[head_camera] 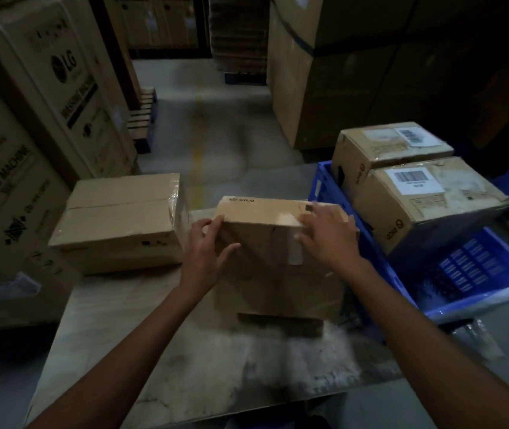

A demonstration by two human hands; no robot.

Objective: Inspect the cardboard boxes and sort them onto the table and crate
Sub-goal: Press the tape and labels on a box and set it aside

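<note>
A brown cardboard box (265, 243) marked "pico" stands at the middle of the pale table (160, 351). My left hand (206, 252) grips its near left corner, and my right hand (327, 233) lies over its top right edge. Another plain taped box (120, 221) rests on the table's far left. To the right, a blue plastic crate (380, 261) holds two boxes with barcode labels: a near one (429, 202) and a far one (386, 147). The lower part of the held box looks like a second box or flap beneath it; I cannot tell which.
Tall LG washing-machine cartons (21, 144) stand close along the left. Large stacked cartons (355, 72) fill the back right. A grey floor aisle (203, 125) runs between them. A stack of pallets (237, 32) is at the far end. Crumpled plastic film (476, 335) hangs by the crate's near side.
</note>
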